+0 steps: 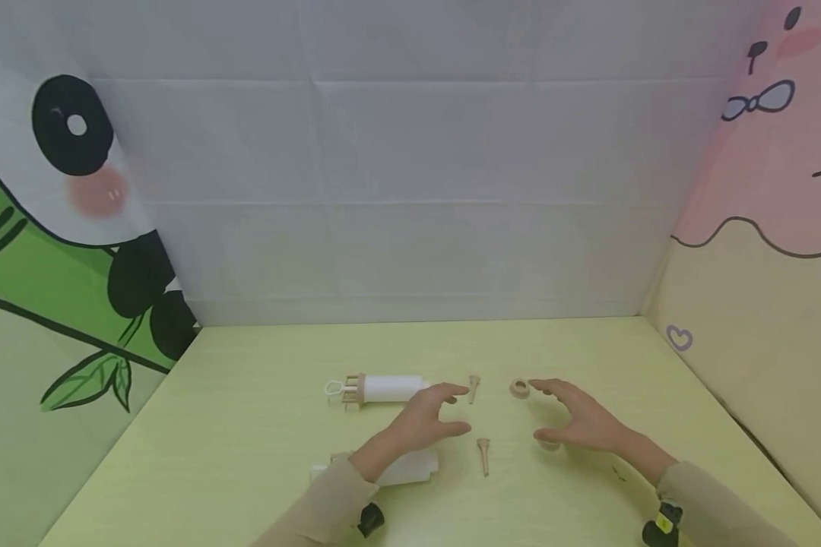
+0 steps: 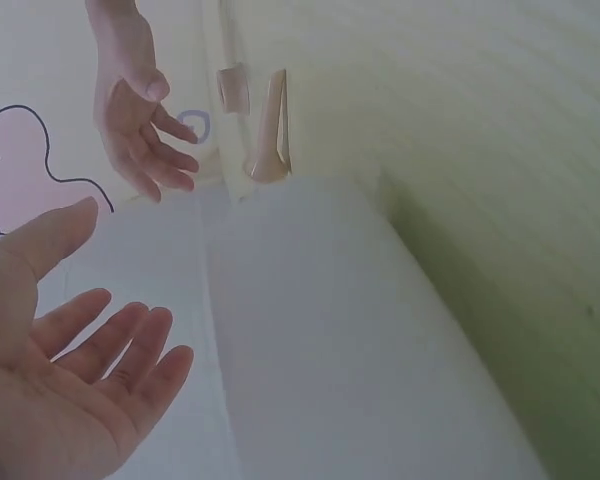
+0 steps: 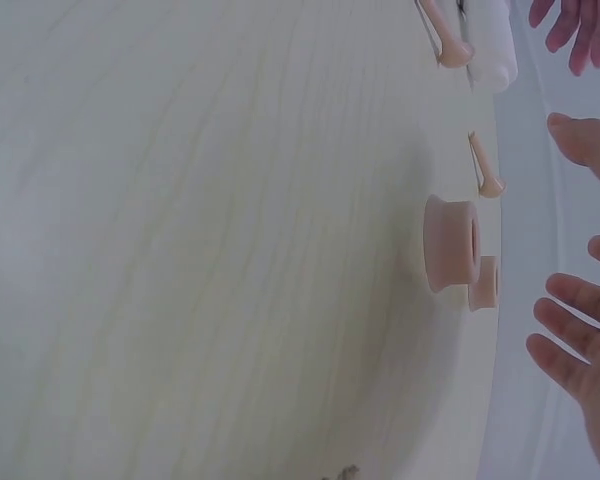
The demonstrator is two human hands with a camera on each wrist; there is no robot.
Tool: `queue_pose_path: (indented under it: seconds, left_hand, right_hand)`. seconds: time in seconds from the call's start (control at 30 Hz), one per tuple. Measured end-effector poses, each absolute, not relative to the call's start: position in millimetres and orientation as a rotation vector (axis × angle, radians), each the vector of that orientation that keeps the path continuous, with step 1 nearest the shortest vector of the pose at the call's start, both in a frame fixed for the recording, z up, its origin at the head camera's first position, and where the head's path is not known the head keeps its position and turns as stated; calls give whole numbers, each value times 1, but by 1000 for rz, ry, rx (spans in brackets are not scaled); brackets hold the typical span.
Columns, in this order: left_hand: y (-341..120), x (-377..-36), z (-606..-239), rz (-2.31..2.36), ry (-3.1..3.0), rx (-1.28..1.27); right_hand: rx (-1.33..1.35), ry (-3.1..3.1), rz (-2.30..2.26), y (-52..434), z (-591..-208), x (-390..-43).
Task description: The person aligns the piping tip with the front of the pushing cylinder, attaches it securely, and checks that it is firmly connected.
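Both hands hover above the pale green table (image 1: 260, 395), palms turned toward each other, and neither holds anything. The left hand (image 1: 429, 420) has its fingers spread and only loosely bent, its fingertips pointing toward the far side of the table. The right hand (image 1: 578, 420) is likewise relaxed and spread, fingers lightly arched.

A white syringe-like tube (image 1: 390, 388) with a beige collar and a looped handle lies on its side just beyond the left hand, its near end close to that hand's fingertips without touching. A small beige cone nozzle (image 1: 474, 387) stands just past the left fingertips, between the two hands. A second beige cone nozzle (image 1: 483, 455) lies on the table in the gap between the hands, nearer the person. A beige ring piece (image 1: 519, 388) sits right by the tips of the right hand's fingers; whether they touch it cannot be told from the head view. The right wrist view shows a larger beige ring (image 3: 451, 243) standing on the table under that hand, with a smaller ring just beside it. A second white tube (image 1: 410, 467) lies partly hidden under the left forearm, close to the person
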State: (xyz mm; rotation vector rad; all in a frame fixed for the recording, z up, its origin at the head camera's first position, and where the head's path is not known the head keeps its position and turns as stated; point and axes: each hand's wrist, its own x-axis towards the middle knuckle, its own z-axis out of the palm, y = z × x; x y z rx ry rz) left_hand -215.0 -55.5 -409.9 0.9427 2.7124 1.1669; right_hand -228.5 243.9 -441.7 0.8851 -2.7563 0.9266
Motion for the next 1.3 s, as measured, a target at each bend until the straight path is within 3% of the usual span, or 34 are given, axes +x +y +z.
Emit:
queue_pose_path:
  seconds: [1.3]
  left_hand:
    - [-16,-227,-454,1392,2551,640]
  right_hand:
    - [875,-2788,993,240,-450,-229]
